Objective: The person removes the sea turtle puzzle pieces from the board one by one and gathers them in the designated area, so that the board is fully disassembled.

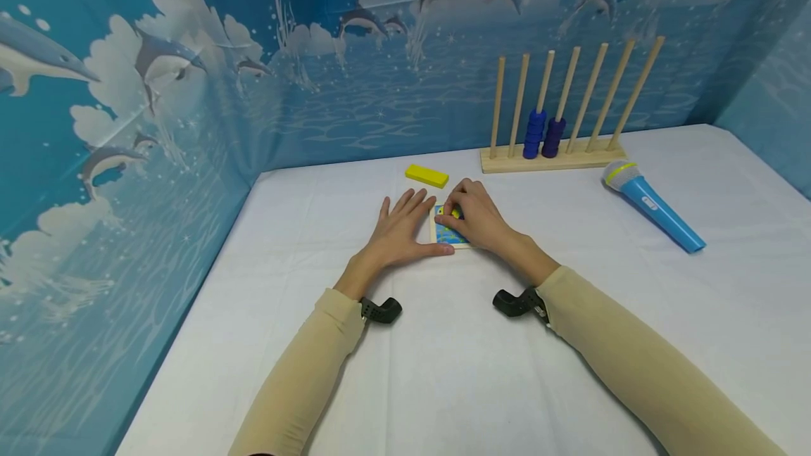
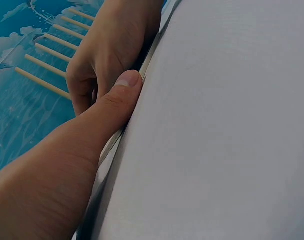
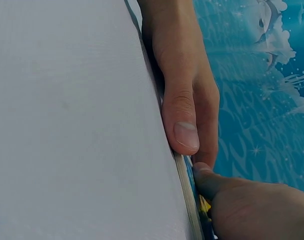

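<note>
Two beige sleeves (image 1: pixel 304 371) lie nearest, coming from the bottom left and the bottom right of the head view, and at each cuff a black wrist device (image 1: pixel 381 311) is fastened. Below and between them spreads the worktop, covered by a white cloth (image 1: pixel 437 371).

Further on, both hands meet at one small flat board (image 1: pixel 447 236), which lies on the cloth between them and shows a blue printed surface with some yellow and a pale edge. The left hand (image 1: pixel 399 234) is opened wide, its fingers straight and spread along the left side of the board, while its thumb rests at the near edge; it grips nothing. The right hand (image 1: pixel 478 217) is over the right part of the board, with its fingers curled down and its thumb close to them; I cannot tell whether something is pinched between the tips.

Well to the right lies a toy microphone (image 1: pixel 655 206), with blue handle and grey head. Just beyond the hands is a yellow block (image 1: pixel 426 175). Behind, a wooden stand (image 1: pixel 551 163) carries seven upright pegs, two of them with blue rings (image 1: pixel 534 136) and purple rings (image 1: pixel 554 138). Farthest hangs a blue curtain (image 1: pixel 355 104) printed with dolphins.
</note>
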Available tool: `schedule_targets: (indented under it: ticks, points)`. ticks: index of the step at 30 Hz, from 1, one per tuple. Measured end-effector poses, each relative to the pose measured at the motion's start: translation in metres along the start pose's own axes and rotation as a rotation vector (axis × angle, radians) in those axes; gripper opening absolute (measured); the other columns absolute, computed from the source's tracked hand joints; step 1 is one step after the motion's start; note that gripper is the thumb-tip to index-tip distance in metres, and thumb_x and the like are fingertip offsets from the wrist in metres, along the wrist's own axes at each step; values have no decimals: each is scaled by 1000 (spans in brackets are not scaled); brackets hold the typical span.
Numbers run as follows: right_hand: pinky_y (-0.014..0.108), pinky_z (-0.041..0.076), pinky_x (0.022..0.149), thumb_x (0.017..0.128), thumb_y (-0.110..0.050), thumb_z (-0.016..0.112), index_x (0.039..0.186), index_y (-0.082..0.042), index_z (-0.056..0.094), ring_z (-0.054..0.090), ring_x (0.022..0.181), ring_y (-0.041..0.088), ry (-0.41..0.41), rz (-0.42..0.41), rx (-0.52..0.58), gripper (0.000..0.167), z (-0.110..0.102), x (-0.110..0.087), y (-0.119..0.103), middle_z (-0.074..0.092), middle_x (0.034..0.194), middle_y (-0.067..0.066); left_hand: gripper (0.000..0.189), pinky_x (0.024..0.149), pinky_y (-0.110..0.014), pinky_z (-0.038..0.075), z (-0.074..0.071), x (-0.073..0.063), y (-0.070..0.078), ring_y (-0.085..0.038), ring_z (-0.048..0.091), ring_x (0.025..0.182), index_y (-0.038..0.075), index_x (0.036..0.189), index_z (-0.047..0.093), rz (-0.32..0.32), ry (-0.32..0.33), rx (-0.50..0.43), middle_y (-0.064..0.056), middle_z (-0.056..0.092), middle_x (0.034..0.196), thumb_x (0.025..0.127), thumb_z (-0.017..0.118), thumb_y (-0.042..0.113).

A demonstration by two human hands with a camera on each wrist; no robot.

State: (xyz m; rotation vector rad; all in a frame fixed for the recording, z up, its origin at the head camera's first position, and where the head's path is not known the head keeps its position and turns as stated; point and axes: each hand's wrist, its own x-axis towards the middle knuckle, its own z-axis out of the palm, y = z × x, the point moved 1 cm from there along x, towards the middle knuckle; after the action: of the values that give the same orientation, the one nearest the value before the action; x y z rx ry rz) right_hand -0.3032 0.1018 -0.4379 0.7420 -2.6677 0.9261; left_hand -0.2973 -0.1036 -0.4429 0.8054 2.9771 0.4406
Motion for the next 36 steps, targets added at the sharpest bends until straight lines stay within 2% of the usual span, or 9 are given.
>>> schedule_targets:
  ticks: [5,8,17,29,36]
  points:
    - [49,43,96,95,-24,81,112,0,70,51,105,35,10,2,31,31,0,0,0,60,112,18,107,130,-64,-3,-1,0,0,-24,7,166,25,169,27,4,9,-3,-1,18,178,85,67,78]
    - [49,44,98,95,-25,82,117,-1,72,52,106,34,14,6,41,34,0,-1,-1,61,114,18,107,130,-64,-3,0,0,1,-24,7,166,24,169,27,6,6,-3,-1,18,178,85,67,79]
    - [51,46,99,93,-25,84,114,3,72,55,105,34,50,9,57,37,0,-3,-2,62,111,18,108,130,-63,-4,0,0,0,-23,5,166,26,169,25,-4,-2,-1,0,17,178,85,67,79]
    - [49,44,99,96,-26,80,115,4,68,50,107,36,-23,17,-21,37,-2,1,-3,56,114,20,108,130,-63,-4,-1,0,1,-23,5,166,26,169,25,-10,-6,7,-1,17,178,85,66,79]
    - [49,43,97,95,-24,79,115,5,67,49,107,36,-12,6,-17,38,0,1,-2,55,113,20,107,130,-63,-4,-2,0,2,-24,5,166,25,169,26,-10,-11,6,-1,17,178,86,66,79]
